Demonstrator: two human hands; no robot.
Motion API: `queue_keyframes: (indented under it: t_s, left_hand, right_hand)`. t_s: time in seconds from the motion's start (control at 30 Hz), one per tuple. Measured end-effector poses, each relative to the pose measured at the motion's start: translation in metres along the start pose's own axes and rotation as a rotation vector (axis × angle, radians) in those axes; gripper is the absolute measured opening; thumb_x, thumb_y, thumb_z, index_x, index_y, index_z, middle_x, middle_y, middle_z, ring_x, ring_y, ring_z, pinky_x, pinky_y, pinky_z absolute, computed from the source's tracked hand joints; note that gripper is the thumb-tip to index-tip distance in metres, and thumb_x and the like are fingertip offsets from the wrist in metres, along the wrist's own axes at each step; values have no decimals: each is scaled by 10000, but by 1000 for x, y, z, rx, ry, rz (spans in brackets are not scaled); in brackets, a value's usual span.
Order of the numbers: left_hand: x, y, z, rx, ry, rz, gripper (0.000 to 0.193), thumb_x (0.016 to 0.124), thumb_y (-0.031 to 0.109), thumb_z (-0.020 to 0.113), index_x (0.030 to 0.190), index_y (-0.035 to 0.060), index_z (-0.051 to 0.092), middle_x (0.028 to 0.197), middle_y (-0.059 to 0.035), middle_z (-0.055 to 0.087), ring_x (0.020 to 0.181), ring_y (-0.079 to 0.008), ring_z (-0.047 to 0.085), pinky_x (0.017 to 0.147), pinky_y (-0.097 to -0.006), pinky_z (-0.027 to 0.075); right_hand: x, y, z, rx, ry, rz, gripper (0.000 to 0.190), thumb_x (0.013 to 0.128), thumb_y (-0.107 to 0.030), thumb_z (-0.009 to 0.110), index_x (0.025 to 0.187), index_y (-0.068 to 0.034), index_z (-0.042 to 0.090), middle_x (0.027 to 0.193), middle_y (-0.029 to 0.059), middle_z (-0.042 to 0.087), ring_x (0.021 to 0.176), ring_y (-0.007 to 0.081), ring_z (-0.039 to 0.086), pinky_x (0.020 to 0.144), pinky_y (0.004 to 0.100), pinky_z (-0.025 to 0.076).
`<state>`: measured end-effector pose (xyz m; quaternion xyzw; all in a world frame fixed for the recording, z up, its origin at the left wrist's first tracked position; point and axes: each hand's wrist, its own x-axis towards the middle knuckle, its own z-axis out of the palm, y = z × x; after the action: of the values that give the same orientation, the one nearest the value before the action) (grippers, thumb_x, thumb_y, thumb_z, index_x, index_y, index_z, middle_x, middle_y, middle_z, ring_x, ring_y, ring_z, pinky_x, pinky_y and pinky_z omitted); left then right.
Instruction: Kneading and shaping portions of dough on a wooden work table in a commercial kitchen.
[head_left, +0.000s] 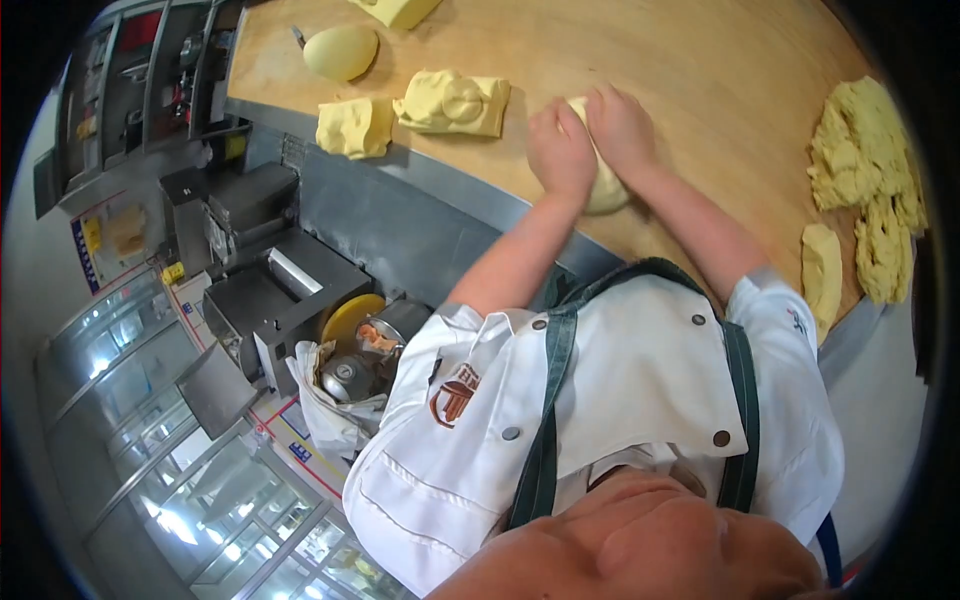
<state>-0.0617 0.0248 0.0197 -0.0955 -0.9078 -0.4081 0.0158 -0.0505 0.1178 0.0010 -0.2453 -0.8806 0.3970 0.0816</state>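
My left hand (561, 150) and my right hand (621, 129) lie side by side on a pale yellow dough piece (609, 193) on the wooden worktop (720, 97). The fingers of both hands curl over its far part, and its near end bulges out between my wrists. To the left are a folded dough slab (454, 103) and a smaller dough block (355, 127). Behind them sits a smooth, rounded dough ball (341, 54), with a small tool tip (298, 36) showing beside it. Another dough piece (397, 9) is cut off by the top edge.
A rough dough mass (862, 150) and a long dough strip (822, 274) lie at the worktop's right end. Below left stand a dark metal machine (289, 292), a bag-lined container (315, 420) holding metal ware, and shelving (150, 82). The worktop's metal edge (465, 184) runs close to my body.
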Motion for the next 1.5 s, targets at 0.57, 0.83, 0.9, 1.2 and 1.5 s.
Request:
queue_keyframes:
  t_s: [0.57, 0.83, 0.9, 1.2, 1.5]
  left_hand:
    - [-35, -7, -8, 27, -2, 498, 289, 827, 151, 491, 1037, -16, 599, 1083, -248, 538, 907, -398, 544, 809, -437, 437]
    - [-18, -3, -15, -163, -85, 174, 360, 886, 205, 406, 1076, -47, 576, 1075, -252, 554, 978, -404, 537, 885, -415, 415]
    - [-52, -2, -31, -42, -51, 345, 351, 871, 210, 428, 1078, -36, 571, 1102, -261, 534, 973, -412, 535, 869, -443, 421]
    - [-42, -8, 0, 96, 29, 526, 314, 821, 192, 488, 1040, -8, 590, 1057, -251, 537, 933, -407, 530, 826, -451, 431]
    - [-33, 4, -15, -60, -35, 208, 327, 816, 166, 499, 1068, -29, 574, 1078, -273, 520, 918, -440, 512, 825, -477, 408]
  right_hand:
    - [-54, 24, -2, 332, 299, -309, 280, 859, -231, 426, 925, -28, 607, 980, 177, 556, 911, 342, 502, 843, 432, 397]
    - [-8, -1, -29, 291, -78, -164, 234, 842, -233, 485, 836, -32, 603, 892, 165, 572, 908, 332, 508, 808, 415, 413]
    - [-50, 2, -39, 386, 86, -354, 260, 861, -251, 471, 925, -30, 591, 1006, 177, 549, 957, 332, 498, 849, 412, 410]
    - [-58, 41, 2, 344, 288, -335, 277, 865, -197, 436, 1042, -9, 539, 1048, 202, 508, 959, 353, 484, 834, 430, 411]
    - [-22, 19, -30, 529, 3, -332, 231, 853, -204, 463, 885, 2, 561, 895, 188, 541, 895, 333, 509, 807, 401, 423]
